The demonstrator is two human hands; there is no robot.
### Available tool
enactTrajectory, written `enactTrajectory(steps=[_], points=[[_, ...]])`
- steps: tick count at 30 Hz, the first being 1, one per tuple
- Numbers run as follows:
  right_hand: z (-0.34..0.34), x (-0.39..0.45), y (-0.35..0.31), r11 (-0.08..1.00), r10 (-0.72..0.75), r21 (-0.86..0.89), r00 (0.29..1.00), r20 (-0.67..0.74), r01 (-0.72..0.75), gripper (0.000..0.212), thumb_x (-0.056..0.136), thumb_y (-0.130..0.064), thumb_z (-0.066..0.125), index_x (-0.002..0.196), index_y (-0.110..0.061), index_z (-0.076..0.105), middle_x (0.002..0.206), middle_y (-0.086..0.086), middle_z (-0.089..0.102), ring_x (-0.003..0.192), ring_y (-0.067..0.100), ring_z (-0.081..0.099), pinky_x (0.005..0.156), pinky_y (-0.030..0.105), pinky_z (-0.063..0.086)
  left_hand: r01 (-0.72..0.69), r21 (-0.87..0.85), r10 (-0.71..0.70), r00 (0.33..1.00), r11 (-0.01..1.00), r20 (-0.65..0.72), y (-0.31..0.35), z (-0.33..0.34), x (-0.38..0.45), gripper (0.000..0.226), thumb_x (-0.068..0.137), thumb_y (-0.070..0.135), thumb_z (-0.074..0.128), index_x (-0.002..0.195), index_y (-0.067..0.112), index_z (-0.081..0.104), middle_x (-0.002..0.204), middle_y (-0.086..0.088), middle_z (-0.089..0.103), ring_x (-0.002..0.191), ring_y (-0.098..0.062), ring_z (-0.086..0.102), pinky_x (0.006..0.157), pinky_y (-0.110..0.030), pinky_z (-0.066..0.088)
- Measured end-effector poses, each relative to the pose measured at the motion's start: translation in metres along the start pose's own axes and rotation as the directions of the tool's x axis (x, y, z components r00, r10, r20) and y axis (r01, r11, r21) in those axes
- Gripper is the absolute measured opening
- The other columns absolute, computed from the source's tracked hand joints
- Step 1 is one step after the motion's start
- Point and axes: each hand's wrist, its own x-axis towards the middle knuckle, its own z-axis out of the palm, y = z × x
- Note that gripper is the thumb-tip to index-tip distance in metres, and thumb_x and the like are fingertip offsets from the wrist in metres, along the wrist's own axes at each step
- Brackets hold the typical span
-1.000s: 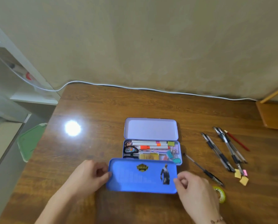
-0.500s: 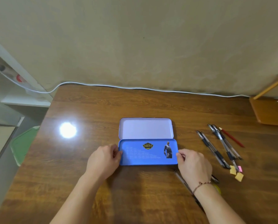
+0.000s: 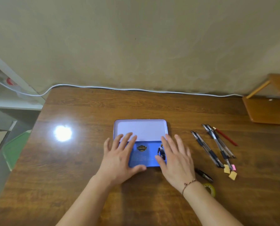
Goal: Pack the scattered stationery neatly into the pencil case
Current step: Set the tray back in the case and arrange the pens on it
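Task partly done. Blue tin pencil case (image 3: pixel 144 154) at frame centre, blue panel down, pale lid (image 3: pixel 140 129) open behind. Left hand (image 3: pixel 121 158) and right hand (image 3: pixel 175 159) flat, fingers spread, pressing it, gripping nothing. Right of frame, unpacked: pens (image 3: pixel 214 147), red pencil (image 3: pixel 225 136), sticky notes (image 3: pixel 230 172), tape roll (image 3: pixel 210 189).

My left hand (image 3: pixel 119 156) and my right hand (image 3: pixel 175 158) lie flat with straight fingers on the blue tray (image 3: pixel 145 154) of the pencil case (image 3: pixel 140 129). Its pale lid is open behind. Several pens (image 3: pixel 207 149), a red pencil (image 3: pixel 225 136) and yellow notes (image 3: pixel 230 172) lie on the table (image 3: pixel 90 111) at my right.
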Motion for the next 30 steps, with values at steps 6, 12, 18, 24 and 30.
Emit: enactTrajectory(steps=[6,12,18,24,30], points=[[0.026,-0.006,0.003,0.995,-0.055,-0.082,0.993,0.101,0.064,0.07,0.095,-0.058,0.018,0.15,-0.015,0.024,0.159,-0.002,0.017,0.147,0.026,0.006,0.111,0.058,0.007,-0.031,0.016,0.03,0.997,0.999,0.066,0.01,0.022,0.002,0.098,0.072,0.088,0.038,0.144,0.022,0.038,0.145,0.005,0.046,0.132,-0.03,0.043,0.109,-0.056,0.018],[0.024,-0.004,0.009,0.995,-0.078,-0.057,0.989,0.125,0.085,0.073,0.093,-0.063,0.014,0.152,-0.02,0.014,0.161,-0.004,0.01,0.147,0.024,-0.008,0.112,0.056,0.001,-0.02,0.006,0.02,1.0,1.0,0.024,0.012,0.022,0.002,0.095,0.072,0.085,0.041,0.142,0.022,0.042,0.142,0.007,0.048,0.13,-0.027,0.044,0.108,-0.056,0.018],[0.003,-0.021,0.024,0.989,0.081,0.125,0.996,-0.042,-0.075,0.063,0.092,-0.06,0.024,0.142,-0.025,0.041,0.154,-0.004,0.032,0.147,0.021,0.004,0.114,0.048,0.017,0.054,-0.046,-0.049,0.994,0.997,0.098,0.018,0.009,0.013,0.1,0.056,0.081,0.054,0.139,0.028,0.04,0.141,0.013,0.044,0.133,-0.018,0.037,0.114,-0.057,0.008],[0.0,-0.019,0.027,0.979,0.142,0.149,0.989,-0.025,-0.137,0.047,0.09,-0.053,0.042,0.127,-0.027,0.057,0.135,-0.009,0.052,0.135,0.017,0.031,0.103,0.038,0.037,0.035,-0.074,-0.026,0.992,0.997,0.121,0.022,-0.001,0.02,0.096,0.055,0.075,0.06,0.136,0.027,0.04,0.137,0.014,0.046,0.131,-0.014,0.039,0.116,-0.053,0.011],[-0.006,-0.006,0.015,0.912,0.311,0.273,0.95,0.024,-0.305,0.021,0.087,-0.041,0.061,0.105,-0.032,0.064,0.102,-0.015,0.063,0.099,0.008,0.048,0.07,0.022,0.047,0.047,-0.098,-0.032,0.989,0.994,0.142,0.024,-0.003,0.022,0.094,0.057,0.073,0.064,0.136,0.029,0.037,0.138,0.015,0.042,0.131,-0.013,0.037,0.117,-0.05,0.009]])
